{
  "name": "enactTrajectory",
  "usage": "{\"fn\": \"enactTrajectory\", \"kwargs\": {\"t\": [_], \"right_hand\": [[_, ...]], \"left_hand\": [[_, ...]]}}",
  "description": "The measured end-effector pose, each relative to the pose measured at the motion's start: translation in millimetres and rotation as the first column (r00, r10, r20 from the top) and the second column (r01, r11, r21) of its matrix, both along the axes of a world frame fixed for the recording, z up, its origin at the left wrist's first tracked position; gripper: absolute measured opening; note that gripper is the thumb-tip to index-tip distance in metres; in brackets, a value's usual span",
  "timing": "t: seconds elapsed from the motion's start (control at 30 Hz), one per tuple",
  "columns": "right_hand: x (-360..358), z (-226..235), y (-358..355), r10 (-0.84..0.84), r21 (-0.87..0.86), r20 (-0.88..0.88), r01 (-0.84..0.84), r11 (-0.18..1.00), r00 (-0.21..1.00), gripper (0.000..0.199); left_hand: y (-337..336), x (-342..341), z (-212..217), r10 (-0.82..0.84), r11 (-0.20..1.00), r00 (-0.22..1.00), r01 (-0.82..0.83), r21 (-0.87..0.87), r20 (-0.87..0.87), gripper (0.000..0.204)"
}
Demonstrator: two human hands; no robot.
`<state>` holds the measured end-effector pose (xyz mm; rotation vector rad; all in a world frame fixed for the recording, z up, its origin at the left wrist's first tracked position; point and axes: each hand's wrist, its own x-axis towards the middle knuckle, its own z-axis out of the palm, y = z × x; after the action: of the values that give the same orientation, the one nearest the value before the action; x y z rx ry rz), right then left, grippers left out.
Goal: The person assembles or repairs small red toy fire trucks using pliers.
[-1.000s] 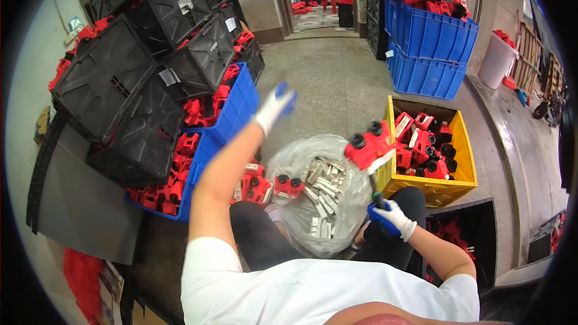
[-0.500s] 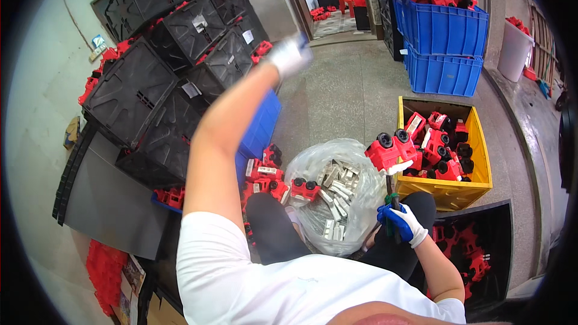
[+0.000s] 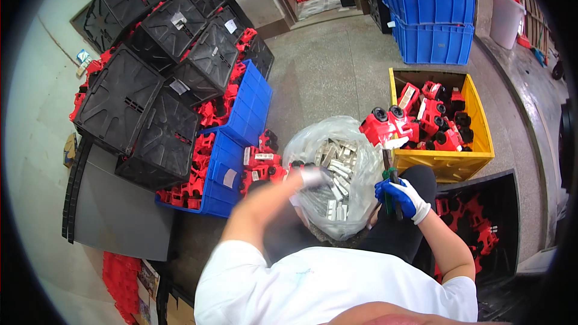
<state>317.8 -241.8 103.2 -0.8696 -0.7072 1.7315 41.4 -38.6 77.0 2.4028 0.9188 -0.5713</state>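
My right hand, in a white glove with a blue palm, is closed round the dark handles of a plier-like tool with green on it. At the tool's upper end is a red toy truck with black wheels and a white part; I cannot tell whether the tool grips it. My left hand, gloved too, is smeared by motion over the left side of a clear plastic bag. Its fingers cannot be made out. Several silver-white pieces lie in the bag, between my legs.
A yellow crate of red toy trucks stands to the right, with a black bin of red parts nearer me. Blue crates and stacked black crates fill the left. Loose red trucks lie beside the bag. More blue crates stand behind.
My left hand has swung down from far out in front to the bag. My right hand still grips the tool. The view has shifted, so the blue crates on the left show more.
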Motion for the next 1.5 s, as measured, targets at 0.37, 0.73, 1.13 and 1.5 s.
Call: {"fn": "enactTrajectory", "kwargs": {"t": [0.37,0.73,1.13,1.5], "right_hand": [[-17,-6,2,0.038,0.001,0.063,-0.038,0.999,0.997,0.026],[-15,-11,24,-0.024,0.158,0.222,-0.011,0.987,0.975,0.025],[183,2,117,-0.623,-0.395,-0.061,0.555,0.732,0.78,0.039],[-6,8,142,0.196,0.004,0.033,-0.196,0.981,0.98,0.04]], "left_hand": [[230,-35,511,0.465,0.53,0.434,-0.835,0.151,0.772,0.055],[136,-31,182,0.206,0.944,0.849,-0.304,0.13,0.486,0.051],[-64,-11,-99,0.664,0.519,0.717,-0.236,-0.821,0.213,0.044],[91,-152,-161,0.532,0.846,0.844,-0.533,0.01,-0.067,0.065]]}}
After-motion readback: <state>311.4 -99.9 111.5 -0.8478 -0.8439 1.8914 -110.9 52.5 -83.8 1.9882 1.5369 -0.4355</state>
